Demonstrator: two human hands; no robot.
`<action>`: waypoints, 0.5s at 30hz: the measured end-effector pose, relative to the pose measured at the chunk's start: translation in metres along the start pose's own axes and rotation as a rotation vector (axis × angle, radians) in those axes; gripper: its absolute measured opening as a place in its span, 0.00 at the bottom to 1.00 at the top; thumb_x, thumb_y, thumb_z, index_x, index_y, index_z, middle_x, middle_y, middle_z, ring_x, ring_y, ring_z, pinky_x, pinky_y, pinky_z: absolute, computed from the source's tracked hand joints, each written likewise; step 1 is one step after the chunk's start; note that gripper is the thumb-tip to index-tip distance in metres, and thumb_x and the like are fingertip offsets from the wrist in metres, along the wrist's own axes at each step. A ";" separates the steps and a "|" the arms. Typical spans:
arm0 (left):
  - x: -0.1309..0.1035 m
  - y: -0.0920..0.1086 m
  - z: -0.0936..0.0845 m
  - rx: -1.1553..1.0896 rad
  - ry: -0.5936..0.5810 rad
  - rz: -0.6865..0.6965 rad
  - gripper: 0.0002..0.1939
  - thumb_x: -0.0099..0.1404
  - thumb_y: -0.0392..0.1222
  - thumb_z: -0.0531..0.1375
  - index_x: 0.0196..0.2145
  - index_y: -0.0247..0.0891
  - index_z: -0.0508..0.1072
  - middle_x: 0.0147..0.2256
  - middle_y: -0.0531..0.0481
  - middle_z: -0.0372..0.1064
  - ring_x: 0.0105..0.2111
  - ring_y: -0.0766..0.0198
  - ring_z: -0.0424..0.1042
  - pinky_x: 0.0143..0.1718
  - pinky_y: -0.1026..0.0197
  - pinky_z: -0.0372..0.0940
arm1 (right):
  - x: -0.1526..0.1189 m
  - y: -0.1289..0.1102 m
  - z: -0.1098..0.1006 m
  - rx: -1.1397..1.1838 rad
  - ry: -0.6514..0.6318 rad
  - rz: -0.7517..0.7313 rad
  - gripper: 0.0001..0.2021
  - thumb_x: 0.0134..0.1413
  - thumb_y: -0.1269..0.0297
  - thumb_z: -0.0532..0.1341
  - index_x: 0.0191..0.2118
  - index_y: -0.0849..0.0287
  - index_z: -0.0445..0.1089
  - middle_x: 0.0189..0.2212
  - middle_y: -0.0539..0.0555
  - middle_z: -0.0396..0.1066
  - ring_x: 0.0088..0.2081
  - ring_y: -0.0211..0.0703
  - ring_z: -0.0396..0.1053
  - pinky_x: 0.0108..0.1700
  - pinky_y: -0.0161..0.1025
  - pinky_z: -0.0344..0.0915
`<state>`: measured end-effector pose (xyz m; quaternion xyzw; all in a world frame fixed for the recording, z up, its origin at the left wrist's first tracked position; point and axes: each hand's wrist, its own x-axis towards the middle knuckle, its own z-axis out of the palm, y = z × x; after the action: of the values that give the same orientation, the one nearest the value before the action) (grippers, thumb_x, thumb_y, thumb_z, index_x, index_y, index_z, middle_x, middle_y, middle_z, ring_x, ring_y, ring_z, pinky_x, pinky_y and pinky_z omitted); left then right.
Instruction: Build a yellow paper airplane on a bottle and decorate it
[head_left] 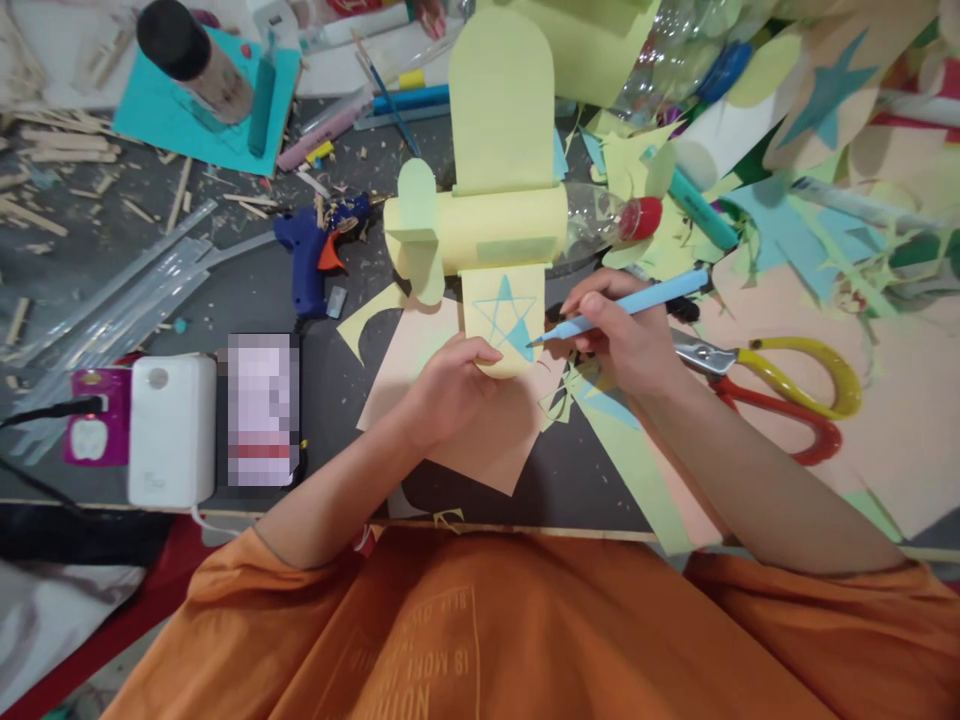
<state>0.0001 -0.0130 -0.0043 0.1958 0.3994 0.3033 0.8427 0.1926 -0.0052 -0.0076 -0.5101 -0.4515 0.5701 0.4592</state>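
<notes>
A model airplane (480, 220) made from a plastic bottle wrapped in yellow paper lies in front of me, its red cap pointing right. On its near wing (484, 295) is a star outline, partly coloured in blue. My left hand (457, 385) pinches that wing's rounded end between thumb and fingers. In my right hand (626, 335) is a light blue marker (637, 303), its tip at the star's lower right point. A pink paper sheet (487, 450) lies under the wing and my left hand.
Scissors (787, 385) with red and yellow handles lie right of my right hand. A blue glue gun (307, 260) rests at left, near glue sticks (142, 320), a white power adapter (172, 430) and a phone (261, 410). Paper scraps (795, 230) cover the right side.
</notes>
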 end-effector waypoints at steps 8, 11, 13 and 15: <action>0.010 0.008 0.009 -0.154 -0.074 -0.049 0.16 0.54 0.40 0.54 0.38 0.35 0.76 0.39 0.43 0.80 0.54 0.50 0.75 0.56 0.49 0.70 | -0.001 0.000 0.001 0.146 0.029 -0.034 0.23 0.43 0.37 0.72 0.29 0.54 0.77 0.19 0.47 0.71 0.21 0.35 0.67 0.22 0.34 0.64; 0.010 0.014 0.016 -0.180 -0.014 -0.107 0.21 0.56 0.39 0.51 0.45 0.34 0.75 0.42 0.41 0.80 0.57 0.49 0.73 0.57 0.46 0.70 | -0.003 0.000 0.002 0.200 0.031 0.014 0.20 0.48 0.42 0.71 0.33 0.55 0.80 0.24 0.51 0.77 0.24 0.37 0.72 0.26 0.35 0.70; 0.010 0.017 0.019 -0.202 0.019 -0.110 0.23 0.59 0.39 0.50 0.49 0.33 0.73 0.43 0.41 0.80 0.58 0.49 0.73 0.58 0.46 0.69 | -0.003 0.001 0.001 0.208 0.031 -0.003 0.16 0.48 0.46 0.72 0.34 0.54 0.81 0.26 0.51 0.79 0.25 0.37 0.73 0.29 0.36 0.72; 0.010 0.018 0.019 -0.237 0.042 -0.110 0.24 0.61 0.39 0.50 0.52 0.32 0.72 0.44 0.41 0.80 0.58 0.50 0.73 0.59 0.46 0.69 | -0.003 0.004 0.001 0.175 0.030 -0.061 0.14 0.49 0.49 0.72 0.36 0.53 0.81 0.26 0.50 0.79 0.25 0.36 0.73 0.30 0.35 0.72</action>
<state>0.0133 0.0053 0.0124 0.0665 0.3883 0.3057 0.8668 0.1915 -0.0088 -0.0112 -0.4624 -0.4084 0.5856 0.5258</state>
